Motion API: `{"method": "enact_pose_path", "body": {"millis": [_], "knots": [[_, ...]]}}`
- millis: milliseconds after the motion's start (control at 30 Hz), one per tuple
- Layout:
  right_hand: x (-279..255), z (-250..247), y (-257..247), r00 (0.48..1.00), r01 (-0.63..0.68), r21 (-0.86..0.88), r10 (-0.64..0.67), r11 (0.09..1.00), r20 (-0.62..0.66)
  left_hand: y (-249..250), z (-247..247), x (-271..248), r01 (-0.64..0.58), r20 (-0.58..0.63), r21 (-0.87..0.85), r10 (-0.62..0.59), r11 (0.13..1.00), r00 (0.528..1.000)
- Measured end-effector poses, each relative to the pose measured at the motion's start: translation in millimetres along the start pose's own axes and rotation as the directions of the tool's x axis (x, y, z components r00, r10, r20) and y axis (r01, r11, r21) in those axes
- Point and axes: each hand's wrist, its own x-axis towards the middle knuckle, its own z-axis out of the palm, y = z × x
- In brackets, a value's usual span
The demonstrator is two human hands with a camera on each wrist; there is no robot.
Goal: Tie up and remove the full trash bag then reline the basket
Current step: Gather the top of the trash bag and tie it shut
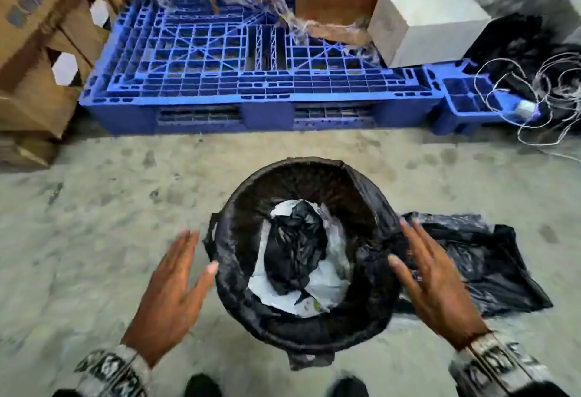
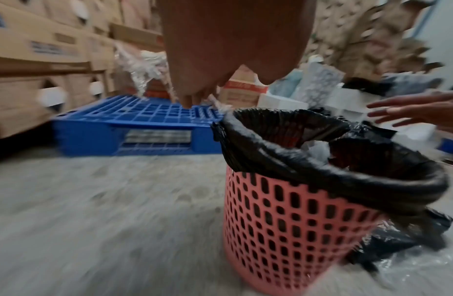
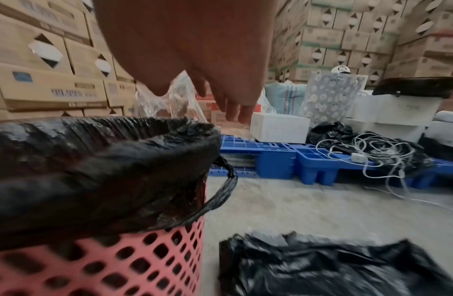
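Observation:
A pink perforated basket point(image 2: 291, 226) stands on the concrete floor, lined with a black trash bag point(image 1: 301, 182) whose edge is rolled over the rim. Inside lie crumpled white paper and black plastic point(image 1: 295, 258). My left hand point(image 1: 176, 277) hovers open just left of the rim, fingers straight, holding nothing. My right hand point(image 1: 430, 274) hovers open at the right side of the rim, also holding nothing. A spare flat black bag point(image 1: 478, 261) lies on the floor right of the basket. The bag's handle loop point(image 3: 220, 192) hangs off the rim.
A blue plastic pallet point(image 1: 251, 82) lies across the floor beyond the basket. Cardboard boxes point(image 1: 34, 44) are stacked at the left and back. A white foam box point(image 1: 424, 22), black bags and tangled white cables point(image 1: 534, 104) sit at the right. My shoes point(image 1: 201, 387) show below.

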Motion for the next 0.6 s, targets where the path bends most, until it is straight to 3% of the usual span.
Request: {"method": "enact_pose_path", "body": {"millis": [67, 133, 233, 433, 600], "knots": [[15, 24, 10, 0.995, 0.068, 0.042, -0.064, 0.997, -0.076, -15, 24, 30, -0.158, -0.026, 0.054, 0.159, 0.986, 0.987], [31, 39, 24, 0.984, 0.127, 0.055, -0.119, 0.99, -0.13, -28, 35, 60, -0.231, -0.022, 0.104, 0.235, 0.967, 0.972], [36, 56, 46, 0.975, 0.099, 0.211, -0.052, 0.972, -0.216, -50, 47, 77, -0.219, -0.025, 0.054, 0.22, 0.974, 0.975], [47, 65, 58, 0.988, 0.068, 0.513, 0.015, 0.855, -0.155, -74, 60, 94, -0.243, -0.059, -0.237, 0.235, 0.941, 0.97], [47, 63, 50, 0.997, 0.05, 0.512, -0.011, 0.857, -0.08, -67, 60, 89, -0.277, -0.059, -0.358, 0.275, 0.892, 0.96]]}}
